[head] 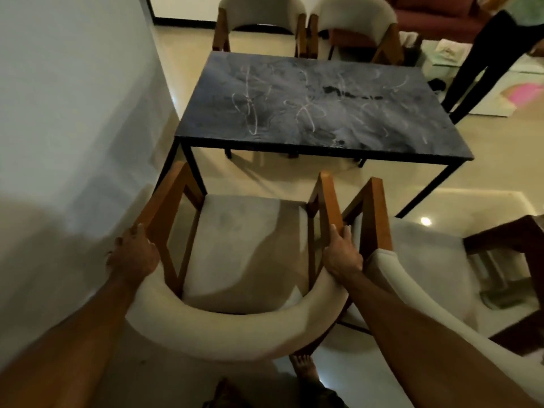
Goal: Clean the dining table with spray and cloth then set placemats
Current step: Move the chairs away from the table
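Observation:
The dining table [382, 134] has a dark top covered with white chalk-like scribbles and a dark smear near its middle. In front of it stands a chair [244, 248] with wooden arms, a cream seat and a curved cream back. My left hand [134, 256] grips the chair's left wooden arm where it meets the back. My right hand [343, 254] grips the right wooden arm. The chair stands pulled back from the table's near edge. No spray bottle, cloth or placemat is in view.
A second cream chair [424, 260] stands close on the right, touching the first. Two more chairs [262, 16] sit at the table's far side. A white wall [73, 113] runs along the left. A person in dark trousers [482, 60] stands at the far right.

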